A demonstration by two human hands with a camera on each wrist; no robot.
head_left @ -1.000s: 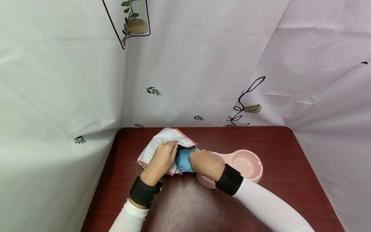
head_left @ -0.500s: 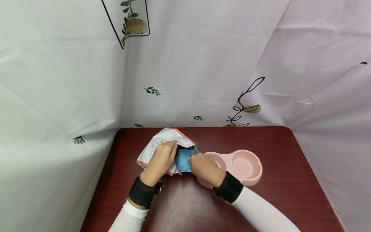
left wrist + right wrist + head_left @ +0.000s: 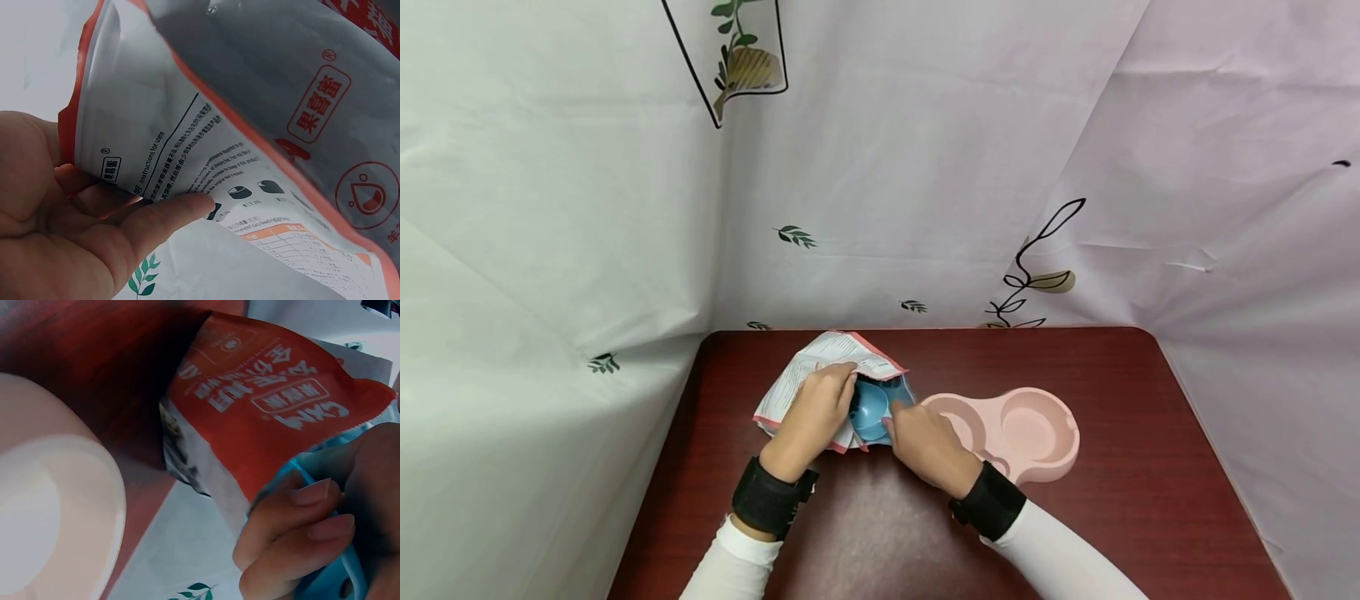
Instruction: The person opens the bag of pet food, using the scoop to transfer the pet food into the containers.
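Observation:
A white pet food bag (image 3: 790, 392) with a red-orange edge lies at the table's left back, its mouth spread open to the right. My left hand (image 3: 820, 408) pinches the upper side of that mouth; in the left wrist view its thumb lies over the printed panel of the bag (image 3: 206, 156). My right hand (image 3: 928, 442) grips the handle of a blue scoop (image 3: 870, 410), whose round cup sits in the bag's mouth with its hollow partly facing up. In the right wrist view, fingers (image 3: 294, 544) curl round the blue handle, beside the bag's red front (image 3: 269, 394).
A pink double bowl (image 3: 1037, 429) stands on the dark red wooden table (image 3: 1120, 517), right of the bag and partly behind my right hand. Its rounded side (image 3: 94, 487) is close in the right wrist view. A pale printed cloth (image 3: 910, 167) hangs behind the table.
My right hand has shifted and turned slightly, tilting the scoop so that its hollow shows more. More of the pink bowl is uncovered. My left hand and the bag stay almost still.

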